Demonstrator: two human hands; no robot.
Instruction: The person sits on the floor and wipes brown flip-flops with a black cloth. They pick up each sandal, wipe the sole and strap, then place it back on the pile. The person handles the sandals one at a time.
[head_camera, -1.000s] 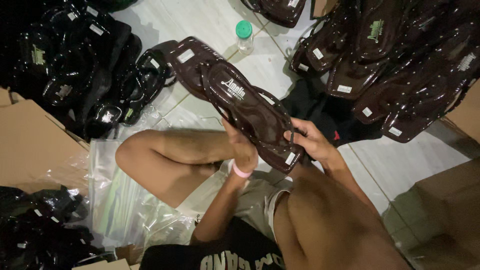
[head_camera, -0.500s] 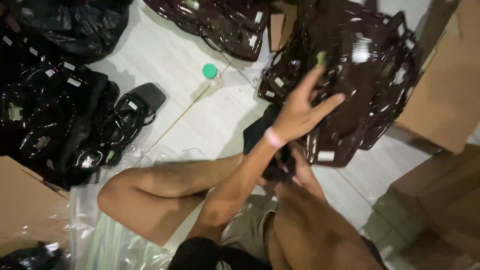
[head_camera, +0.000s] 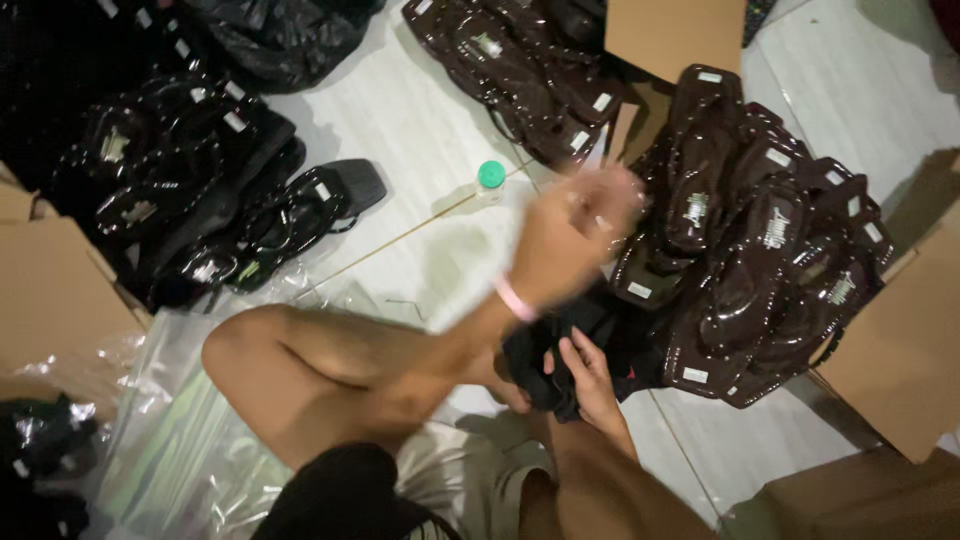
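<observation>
I judged a stacking step in hand: the blurred left hand (head_camera: 570, 240), grip state indiscernible, hovered beside the glossy dark-brown sandal pile (head_camera: 760, 270) on the floor, while the right hand (head_camera: 590, 375) clasped black cloth (head_camera: 545, 365).

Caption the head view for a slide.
Seated person's left hand reaches toward piled brown sandals; right hand grips black cloth.

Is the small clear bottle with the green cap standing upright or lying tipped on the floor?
Upright: the small clear bottle with the green cap stands on the white floor, cap on top.
</observation>
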